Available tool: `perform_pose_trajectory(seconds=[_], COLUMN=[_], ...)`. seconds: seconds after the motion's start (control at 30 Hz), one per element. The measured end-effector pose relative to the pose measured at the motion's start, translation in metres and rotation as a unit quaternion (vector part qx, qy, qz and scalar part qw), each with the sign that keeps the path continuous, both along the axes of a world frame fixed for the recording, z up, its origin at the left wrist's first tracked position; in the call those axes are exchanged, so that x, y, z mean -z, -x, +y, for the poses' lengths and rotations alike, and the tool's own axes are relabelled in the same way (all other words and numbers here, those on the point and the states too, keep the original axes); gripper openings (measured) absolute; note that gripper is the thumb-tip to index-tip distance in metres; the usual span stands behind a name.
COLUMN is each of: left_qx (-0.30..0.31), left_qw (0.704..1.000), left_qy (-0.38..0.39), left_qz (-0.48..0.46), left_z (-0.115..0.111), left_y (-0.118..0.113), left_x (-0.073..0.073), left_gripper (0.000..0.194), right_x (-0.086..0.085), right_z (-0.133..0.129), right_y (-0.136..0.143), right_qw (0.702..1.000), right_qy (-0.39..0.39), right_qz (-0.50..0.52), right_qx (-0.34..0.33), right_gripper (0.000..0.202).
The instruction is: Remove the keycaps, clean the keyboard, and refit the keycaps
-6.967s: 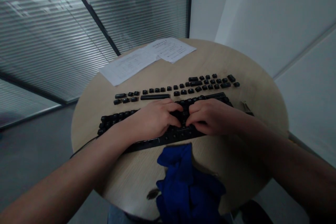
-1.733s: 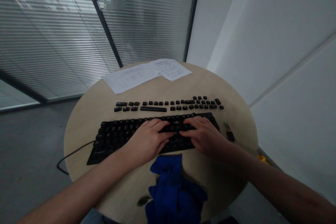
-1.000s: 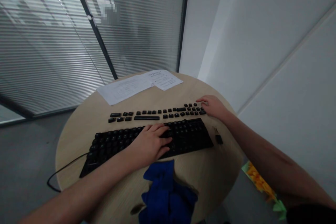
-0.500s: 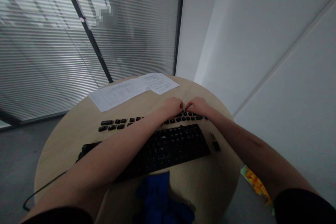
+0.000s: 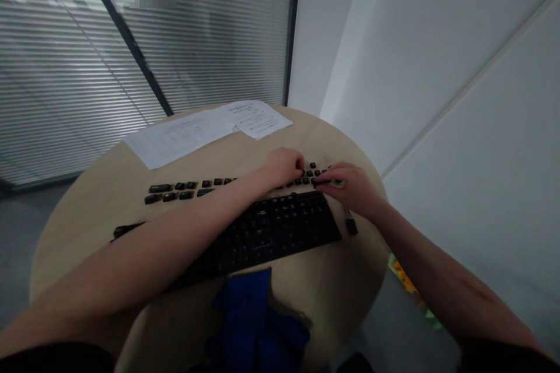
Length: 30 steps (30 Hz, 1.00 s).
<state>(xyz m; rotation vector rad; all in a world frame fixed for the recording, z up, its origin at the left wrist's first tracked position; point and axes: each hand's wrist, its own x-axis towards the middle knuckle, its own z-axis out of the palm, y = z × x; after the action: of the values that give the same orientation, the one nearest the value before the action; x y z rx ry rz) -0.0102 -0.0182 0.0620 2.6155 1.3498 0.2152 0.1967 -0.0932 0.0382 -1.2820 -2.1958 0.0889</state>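
Note:
Loose black keycaps (image 5: 217,182) lie in rows on the round wooden table (image 5: 87,210), behind a black keyboard (image 5: 280,227). My left hand (image 5: 284,164) is closed at the right part of these rows, its fingertips curled down by a keycap; what they hold, if anything, is too small to tell. My right hand (image 5: 350,183) reaches over the right end of the rows with thumb and fingers pinched near a keycap, and I cannot make out what is between them. My left forearm covers the middle of the rows and part of the keyboard.
White printed sheets (image 5: 184,135) lie at the table's back. A blue cloth item (image 5: 249,320) lies at the near edge. A small black object (image 5: 351,226) sits right of the keyboard. Window blinds and a white wall stand behind, and something orange and green is on the floor.
My right hand has moved away from my left hand, toward the near side of the rows. A keycap now shows beyond the rows between the hands. The view has shifted a little.

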Motion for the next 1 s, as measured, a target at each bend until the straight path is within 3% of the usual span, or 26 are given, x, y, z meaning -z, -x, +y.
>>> perform_pose_trajectory(seconds=[0.13, 0.27, 0.37, 0.53, 1.0], left_qx=[0.078, 0.077, 0.059, 0.048, 0.067], left_qw=[0.996, 0.996, 0.998, 0.998, 0.995], left_qy=[-0.011, -0.022, -0.024, -0.036, -0.072], left_qz=[-0.036, -0.025, -0.027, -0.023, 0.001], left_z=[-0.074, -0.115, -0.119, -0.116, -0.12], left_y=[0.021, 0.026, 0.021, 0.015, 0.013], left_x=[0.0, 0.018, 0.026, 0.026, 0.026], left_gripper=[0.018, 0.019, 0.019, 0.019, 0.015], right_x=[0.028, 0.053, 0.059, 0.059, 0.06], right_z=[-0.047, -0.055, -0.053, -0.055, -0.055], right_y=[-0.004, 0.001, 0.004, 0.005, 0.003], right_qw=[0.998, 0.998, 0.997, 0.993, 0.994], right_qy=[0.001, -0.004, -0.027, -0.058, -0.027], right_qz=[0.034, 0.023, 0.007, -0.004, 0.021], right_qx=[-0.058, -0.066, -0.072, -0.099, -0.103], right_gripper=[0.006, 0.006, 0.006, 0.008, 0.012])
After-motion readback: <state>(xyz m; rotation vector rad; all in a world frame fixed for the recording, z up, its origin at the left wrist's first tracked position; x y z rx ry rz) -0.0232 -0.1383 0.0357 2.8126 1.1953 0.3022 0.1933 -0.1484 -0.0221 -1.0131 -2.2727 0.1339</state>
